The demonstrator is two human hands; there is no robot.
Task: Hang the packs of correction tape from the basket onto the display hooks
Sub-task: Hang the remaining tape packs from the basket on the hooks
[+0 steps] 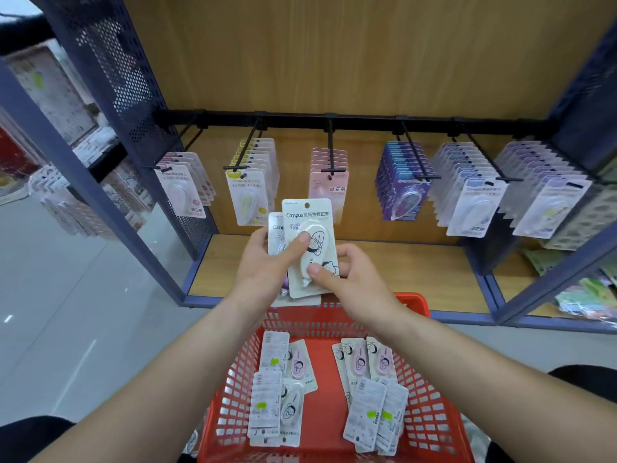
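A white pack of correction tape [315, 218] with a cartoon print is held upright in front of the shelf, with more packs [275, 228] stacked behind it. My left hand [267, 262] grips the stack from the left, thumb on the front blister. My right hand [350, 275] pinches the front pack's lower right corner. Below them sits the red basket [430, 419] with several packs [280, 389] lying loose, some face down. The centre display hook [331, 152] carries pink packs just above the held pack.
Several black hooks on a rail [334, 121] hold rows of packs: pink [182, 188], yellow [248, 195], purple [404, 192], pale blue [474, 202], lilac [547, 202]. A wooden shelf board [400, 269] lies under them. Perforated blue side panels [133, 111] frame the bay.
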